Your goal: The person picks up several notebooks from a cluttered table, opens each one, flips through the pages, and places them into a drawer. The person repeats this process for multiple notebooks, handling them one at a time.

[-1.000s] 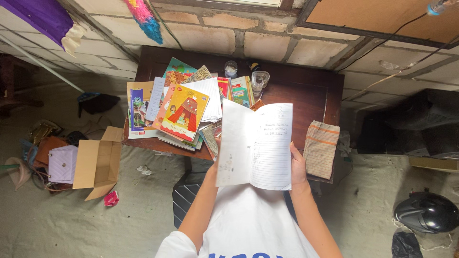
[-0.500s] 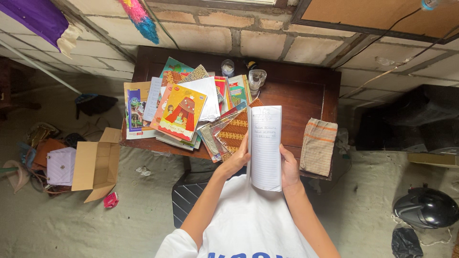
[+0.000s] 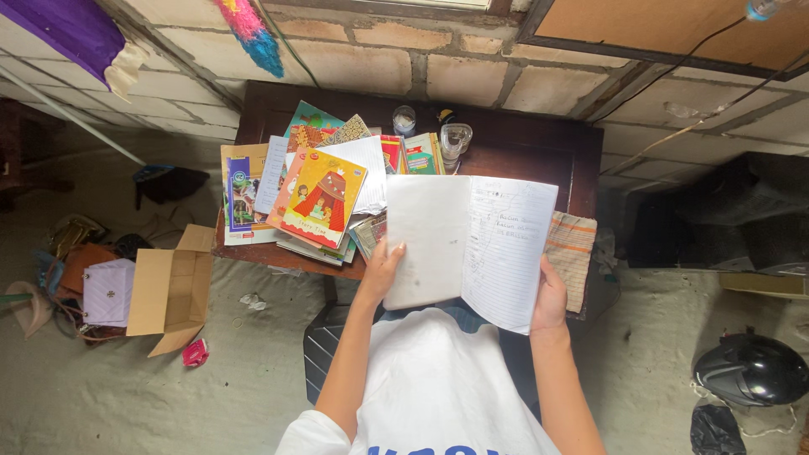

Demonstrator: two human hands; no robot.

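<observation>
A dark wooden table (image 3: pixel 522 147) is seen from above, set against a brick wall (image 3: pixel 472 67). Its left half is covered by a heap of books (image 3: pixel 324 194), topped by a picture book with a yellow and red cover; the heap reaches the table's left and front edges. Near the back edge, two small jars (image 3: pixel 430 131) are stood side by side. A striped cloth (image 3: pixel 573 257) is draped over the front right corner.

Over the front edge, at the middle, an open notebook (image 3: pixel 472 248) is held up, its left page blank and its right page lined with some handwriting. The left hand (image 3: pixel 381 271) is closed on the lower left edge of the notebook, fingers up on the page. The right hand (image 3: pixel 549 297) is closed on the lower right edge, thumb on the page. The notebook is thus kept between the two hands and above them.

On the floor to the left, an open cardboard box (image 3: pixel 168 291) is lying beside bags. A black helmet (image 3: pixel 750 369) is set at the lower right.
</observation>
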